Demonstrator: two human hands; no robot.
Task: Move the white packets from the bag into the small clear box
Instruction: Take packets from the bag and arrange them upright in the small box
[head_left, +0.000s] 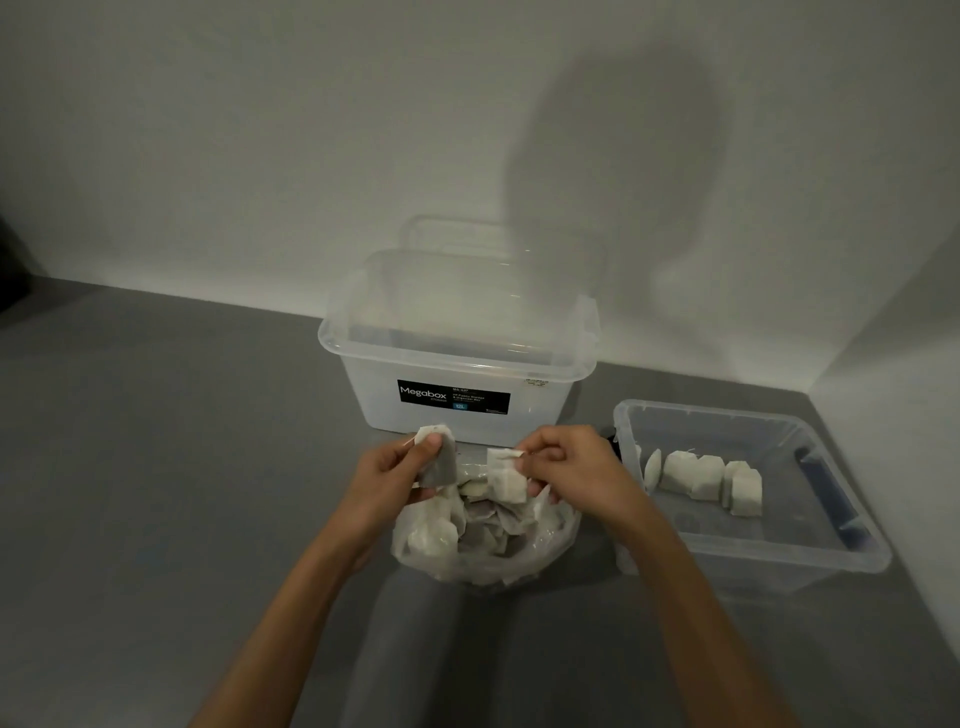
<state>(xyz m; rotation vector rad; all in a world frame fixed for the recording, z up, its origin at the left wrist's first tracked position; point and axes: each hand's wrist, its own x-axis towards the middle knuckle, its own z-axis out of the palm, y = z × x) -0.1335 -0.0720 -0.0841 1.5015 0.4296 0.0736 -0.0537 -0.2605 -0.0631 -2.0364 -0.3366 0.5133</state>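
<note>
Both hands are over the open plastic bag (467, 551) at centre. The left hand (395, 475) grips one white packet (439, 462) between thumb and curled fingers, at 11 o'clock from the bag. The right hand (571, 465) pinches a second packet (506, 480) by its top edge, at 1 o'clock, directly above the bag mouth. More packets remain inside the bag. The small clear box (753, 540) sits at 3 o'clock and contains a row of packets (701, 475). A large lidded box (374, 395) stands at 12 o'clock.
</note>
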